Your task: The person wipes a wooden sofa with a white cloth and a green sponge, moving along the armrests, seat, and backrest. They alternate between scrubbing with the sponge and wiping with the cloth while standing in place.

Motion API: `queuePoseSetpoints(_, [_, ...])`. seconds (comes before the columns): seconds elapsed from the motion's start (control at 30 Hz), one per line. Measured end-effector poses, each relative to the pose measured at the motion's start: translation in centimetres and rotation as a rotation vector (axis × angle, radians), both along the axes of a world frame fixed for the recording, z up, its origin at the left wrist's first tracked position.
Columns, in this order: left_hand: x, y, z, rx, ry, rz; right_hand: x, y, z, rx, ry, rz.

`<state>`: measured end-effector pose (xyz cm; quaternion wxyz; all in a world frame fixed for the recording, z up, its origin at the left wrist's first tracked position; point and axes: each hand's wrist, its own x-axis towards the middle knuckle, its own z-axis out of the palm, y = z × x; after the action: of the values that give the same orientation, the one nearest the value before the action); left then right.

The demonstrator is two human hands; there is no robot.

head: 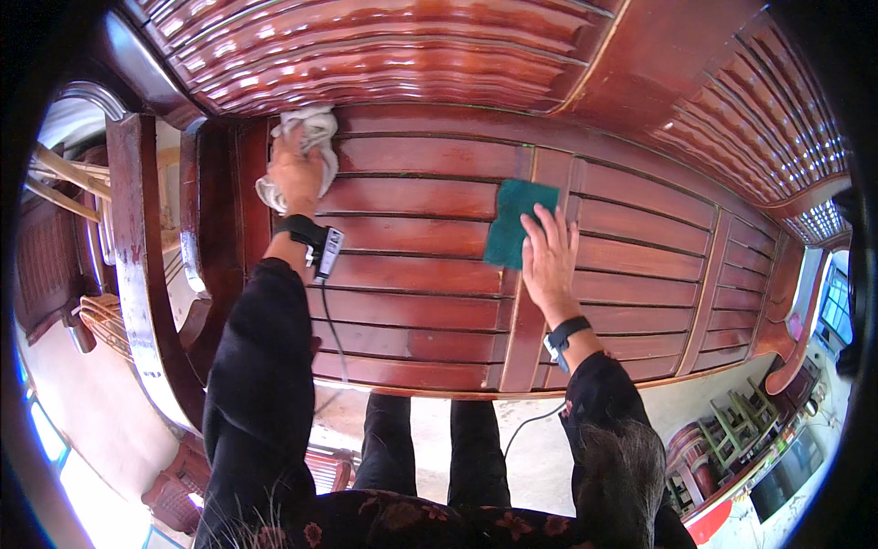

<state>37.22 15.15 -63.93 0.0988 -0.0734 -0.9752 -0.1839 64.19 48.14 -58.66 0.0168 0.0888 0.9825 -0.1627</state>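
Before me stretches a long bench of reddish-brown varnished wood, with a slatted seat (418, 233) and a ribbed, glossy backrest (384, 62). My left hand (296, 168) is on a crumpled whitish cloth (319, 130), at the seat's back left corner beside the armrest. My right hand (549, 257) lies with its fingertips on the right edge of a flat green scouring pad (511, 219), near the seat's first cross rail; its fingers are extended, and the pad rests flat on the slats. Each wrist wears a black strap with a small device.
The bench's wooden armrest (137, 267) rises at the left, with bamboo furniture (106, 319) behind it. Cables hang from the left wrist device and below the seat edge by my legs. Small green stools (737, 425) stand at the lower right.
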Motion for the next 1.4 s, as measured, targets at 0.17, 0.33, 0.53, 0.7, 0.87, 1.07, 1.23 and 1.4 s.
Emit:
queuePoseSetpoints(0.17, [5.3,13.6,0.7,0.127,0.04,-0.339,6.3,-0.8,-0.1,-0.121,0.033,-0.134])
queuePoseSetpoints(0.33, [10.4,27.8,3.3,0.076,-0.199,-0.399,7.3,-0.5,-1.0,-0.085,-0.023,-0.141])
queuePoseSetpoints(0.53, [12.1,29.4,3.1,0.093,-0.12,-0.379,7.1,-0.4,-0.7,-0.114,-0.024,-0.152])
queuePoseSetpoints(0.7, [13.0,27.9,2.8,0.009,-0.128,-0.62,7.1,-0.5,-0.9,-0.097,-0.021,-0.142])
queuePoseSetpoints(0.87, [13.1,25.5,3.3,0.087,-0.188,-0.796,7.2,-0.7,-1.1,-0.072,-0.012,-0.132])
queuePoseSetpoints(1.07, [11.2,18.9,3.5,-0.006,-0.186,-0.746,7.3,-0.8,-1.3,-0.047,-0.012,-0.124])
queuePoseSetpoints(1.23, [8.4,8.7,2.1,-0.052,-0.154,-0.513,7.3,-0.8,-1.2,-0.029,-0.012,-0.125])
queuePoseSetpoints(1.4, [3.7,-5.6,1.6,-0.2,-0.194,-0.13,7.2,-0.8,-1.2,-0.028,0.008,-0.115])
